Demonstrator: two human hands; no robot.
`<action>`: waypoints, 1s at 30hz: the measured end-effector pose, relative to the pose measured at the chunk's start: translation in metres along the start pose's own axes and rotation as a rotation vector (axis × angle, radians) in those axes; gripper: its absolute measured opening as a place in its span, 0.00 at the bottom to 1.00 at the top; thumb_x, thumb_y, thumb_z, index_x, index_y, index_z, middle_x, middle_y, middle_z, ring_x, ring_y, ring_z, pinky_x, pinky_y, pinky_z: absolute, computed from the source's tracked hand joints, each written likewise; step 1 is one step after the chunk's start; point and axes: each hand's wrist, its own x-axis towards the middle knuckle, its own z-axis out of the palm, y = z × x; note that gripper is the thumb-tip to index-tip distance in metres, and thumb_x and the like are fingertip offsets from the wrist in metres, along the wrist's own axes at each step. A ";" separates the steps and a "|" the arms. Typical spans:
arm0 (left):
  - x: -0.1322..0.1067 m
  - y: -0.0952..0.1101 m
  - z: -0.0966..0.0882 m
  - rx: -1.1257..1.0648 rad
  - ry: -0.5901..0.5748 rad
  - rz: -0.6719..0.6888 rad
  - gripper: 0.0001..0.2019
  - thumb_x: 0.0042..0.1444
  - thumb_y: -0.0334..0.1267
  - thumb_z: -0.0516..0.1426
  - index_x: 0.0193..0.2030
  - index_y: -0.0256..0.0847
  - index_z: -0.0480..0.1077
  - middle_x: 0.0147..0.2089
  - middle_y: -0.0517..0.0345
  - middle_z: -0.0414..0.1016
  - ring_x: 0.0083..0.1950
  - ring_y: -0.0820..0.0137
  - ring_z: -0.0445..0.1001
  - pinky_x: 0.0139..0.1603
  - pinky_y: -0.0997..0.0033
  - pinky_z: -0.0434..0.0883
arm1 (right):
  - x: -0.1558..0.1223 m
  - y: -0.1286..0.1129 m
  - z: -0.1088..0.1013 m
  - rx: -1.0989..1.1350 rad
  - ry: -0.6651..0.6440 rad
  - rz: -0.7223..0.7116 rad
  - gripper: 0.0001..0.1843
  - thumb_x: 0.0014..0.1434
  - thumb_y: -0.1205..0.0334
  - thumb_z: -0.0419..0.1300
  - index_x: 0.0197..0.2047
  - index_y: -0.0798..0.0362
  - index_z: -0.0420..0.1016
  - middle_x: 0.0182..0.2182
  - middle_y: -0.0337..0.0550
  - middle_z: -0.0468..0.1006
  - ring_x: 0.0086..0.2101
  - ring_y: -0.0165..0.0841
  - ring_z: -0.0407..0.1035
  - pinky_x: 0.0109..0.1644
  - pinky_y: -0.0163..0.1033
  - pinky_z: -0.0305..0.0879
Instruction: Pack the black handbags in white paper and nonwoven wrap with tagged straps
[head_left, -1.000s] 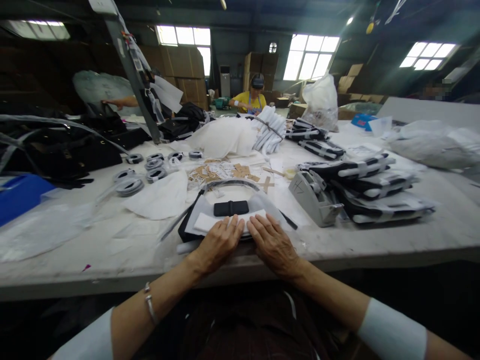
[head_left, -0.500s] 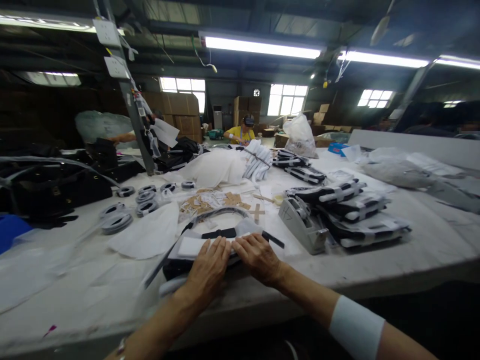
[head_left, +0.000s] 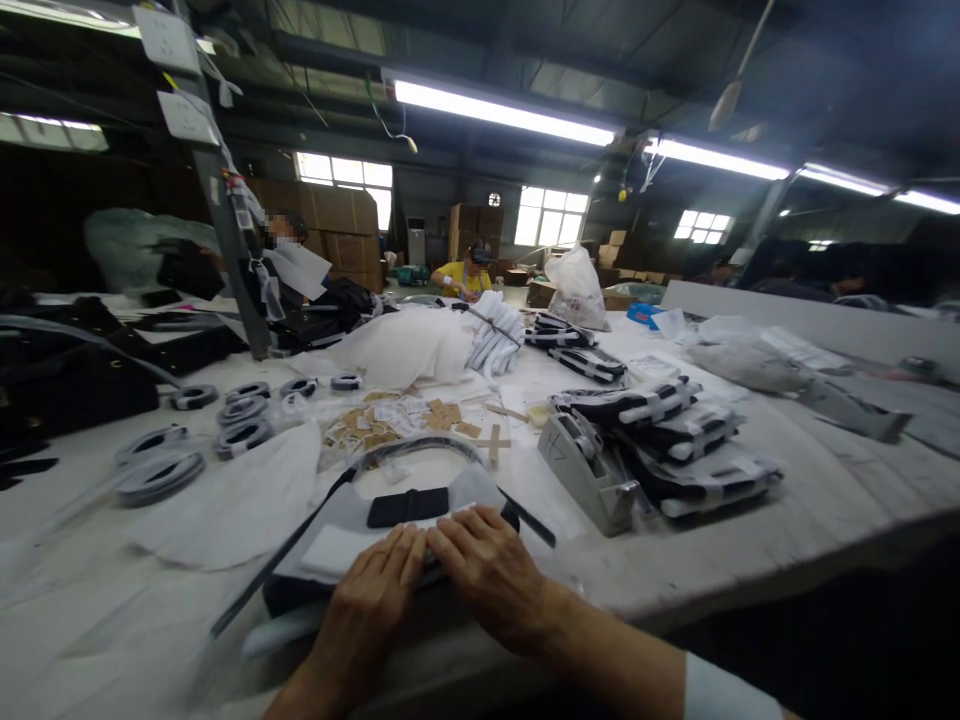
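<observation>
A black handbag (head_left: 287, 594) lies flat before me, its arched handle (head_left: 420, 446) pointing away. White padding (head_left: 335, 553) covers its near part, and a black tab (head_left: 407, 507) shows above that. My left hand (head_left: 377, 598) is closed over the padding, fingers bent on top and the thumb hidden. Right beside it, fingertips almost meeting, my right hand (head_left: 491, 572) curls over the same padding near the bag's right side. The underside of both grips is out of sight. A dark strap (head_left: 281, 557) runs down along the bag's left side.
A grey tape dispenser (head_left: 585, 470) stands to the right, beside stacked wrapped black bags (head_left: 675, 440). Grey rolls (head_left: 161, 478) and a white sheet (head_left: 232, 500) lie left. Brown tags (head_left: 367, 425) are beyond the handle. A person in yellow (head_left: 465, 278) sits across the table.
The camera view has shifted, so the table's things appear further left. My hands and the bag sit lower in view; both hands stay on the padding.
</observation>
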 end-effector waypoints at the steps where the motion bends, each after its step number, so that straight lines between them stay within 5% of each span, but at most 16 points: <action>1: 0.001 -0.002 -0.002 -0.018 0.005 -0.008 0.19 0.62 0.24 0.45 0.56 0.36 0.69 0.52 0.48 0.78 0.53 0.63 0.76 0.52 0.65 0.71 | 0.000 0.000 -0.012 0.054 0.032 -0.010 0.16 0.66 0.66 0.53 0.56 0.54 0.68 0.48 0.48 0.78 0.49 0.38 0.70 0.59 0.48 0.62; 4: 0.004 -0.005 -0.008 -0.080 0.008 -0.074 0.19 0.61 0.26 0.46 0.56 0.35 0.68 0.52 0.48 0.78 0.52 0.63 0.77 0.52 0.65 0.71 | -0.007 0.009 -0.053 0.170 0.187 -0.012 0.17 0.65 0.68 0.56 0.56 0.51 0.70 0.49 0.44 0.79 0.53 0.37 0.69 0.64 0.49 0.57; 6: 0.007 -0.006 -0.013 -0.110 0.007 -0.132 0.20 0.59 0.26 0.47 0.56 0.35 0.68 0.52 0.47 0.78 0.51 0.62 0.77 0.52 0.64 0.71 | -0.022 0.026 -0.070 0.180 0.352 0.131 0.16 0.63 0.73 0.57 0.52 0.49 0.73 0.44 0.43 0.80 0.48 0.35 0.72 0.59 0.46 0.63; 10: 0.009 -0.014 -0.019 -0.130 -0.030 -0.202 0.22 0.57 0.27 0.49 0.58 0.36 0.66 0.52 0.46 0.78 0.48 0.61 0.78 0.50 0.64 0.71 | -0.066 0.063 -0.064 0.181 0.450 0.524 0.06 0.63 0.69 0.60 0.42 0.50 0.77 0.36 0.42 0.80 0.39 0.34 0.74 0.45 0.39 0.70; 15: 0.015 -0.027 -0.026 -0.099 -0.103 -0.286 0.21 0.59 0.30 0.52 0.59 0.38 0.65 0.50 0.48 0.79 0.44 0.60 0.79 0.47 0.65 0.71 | -0.097 0.083 -0.024 0.267 -0.013 0.640 0.05 0.63 0.63 0.61 0.37 0.51 0.78 0.34 0.41 0.80 0.36 0.35 0.75 0.43 0.38 0.69; 19: 0.023 -0.032 -0.032 -0.062 -0.163 -0.346 0.18 0.60 0.33 0.53 0.58 0.38 0.66 0.46 0.49 0.80 0.41 0.60 0.80 0.43 0.66 0.71 | -0.086 0.089 -0.011 0.208 -0.396 0.675 0.11 0.57 0.61 0.65 0.44 0.51 0.79 0.41 0.45 0.79 0.43 0.38 0.74 0.47 0.38 0.67; 22: 0.024 -0.034 -0.034 -0.053 -0.169 -0.379 0.19 0.61 0.35 0.53 0.59 0.38 0.65 0.45 0.49 0.80 0.39 0.60 0.80 0.40 0.66 0.71 | -0.076 0.095 -0.010 0.136 -0.664 0.628 0.07 0.55 0.59 0.66 0.35 0.52 0.81 0.36 0.46 0.79 0.39 0.39 0.74 0.41 0.38 0.66; 30: 0.025 -0.035 -0.035 -0.075 -0.182 -0.489 0.20 0.61 0.39 0.54 0.59 0.41 0.65 0.45 0.51 0.80 0.38 0.60 0.80 0.38 0.66 0.71 | -0.084 0.094 0.001 0.098 -0.659 0.557 0.09 0.58 0.72 0.56 0.32 0.56 0.79 0.35 0.49 0.79 0.38 0.37 0.72 0.40 0.35 0.63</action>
